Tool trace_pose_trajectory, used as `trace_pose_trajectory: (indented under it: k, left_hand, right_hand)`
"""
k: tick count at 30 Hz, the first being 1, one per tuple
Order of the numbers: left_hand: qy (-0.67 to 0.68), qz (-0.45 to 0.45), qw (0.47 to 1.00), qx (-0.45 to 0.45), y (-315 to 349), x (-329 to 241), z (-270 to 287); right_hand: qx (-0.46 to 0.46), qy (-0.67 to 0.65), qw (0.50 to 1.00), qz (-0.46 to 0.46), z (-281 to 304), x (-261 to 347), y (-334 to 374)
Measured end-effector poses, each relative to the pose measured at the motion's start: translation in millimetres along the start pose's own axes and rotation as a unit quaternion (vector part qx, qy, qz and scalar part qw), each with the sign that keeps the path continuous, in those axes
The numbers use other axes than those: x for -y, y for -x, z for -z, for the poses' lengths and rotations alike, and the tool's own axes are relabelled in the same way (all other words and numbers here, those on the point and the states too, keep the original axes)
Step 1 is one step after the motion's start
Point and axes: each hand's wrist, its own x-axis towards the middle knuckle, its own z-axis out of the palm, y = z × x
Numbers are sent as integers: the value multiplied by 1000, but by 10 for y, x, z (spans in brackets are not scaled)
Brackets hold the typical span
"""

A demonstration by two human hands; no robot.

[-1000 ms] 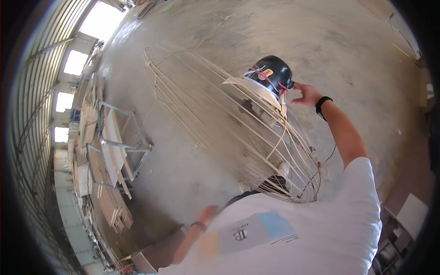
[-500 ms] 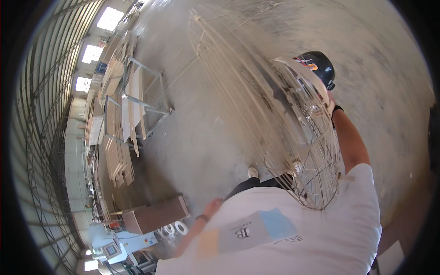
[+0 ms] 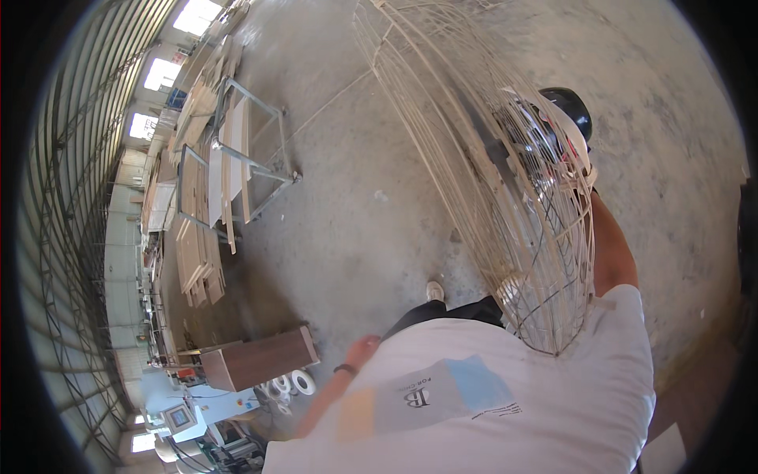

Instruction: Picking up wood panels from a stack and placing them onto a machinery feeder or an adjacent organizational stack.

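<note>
Wire cage and black housing have shifted to the right of the view within the last second, and the housing now sits at the cage's far right side, partly behind the wires. For the handling, this means the grip is screened. The right hand, mostly hidden, is at the cage's right rim; its opening cannot be told. The left hand hangs near left beside dark trousers, holding nothing visible, its fingers too blurred to judge.

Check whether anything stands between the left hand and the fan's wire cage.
No separate object visibly does: only the person's own dark trousers and white shirt show between the left hand and the wire cage.
</note>
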Motion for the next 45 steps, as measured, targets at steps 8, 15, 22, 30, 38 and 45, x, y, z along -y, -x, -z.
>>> trace_pose_trajectory:
  k: [8,15,22,30,38,45]
  left_hand:
    - [-6,-2,1000,5,-100,-15,97]
    - [-41,-19,999,21,-401,220,6]
    - [93,-8,994,54,-721,554,34]
    - [311,-12,950,25,-1292,2001,582]
    - [244,6,969,41,-1748,3558,1274]
    - [334,46,935,-109,-2295,4846,1508]
  right_hand:
    - [-28,-344,922,-176,-306,-264,31]
    - [-80,64,988,-112,113,-281,408]
    - [281,494,793,-221,507,-466,2637]
    - [513,367,754,-183,-1032,969,5764]
    - [309,-178,860,-364,-3388,2990,4109]
    - [511,-531,365,-569,-4907,3658,1682]
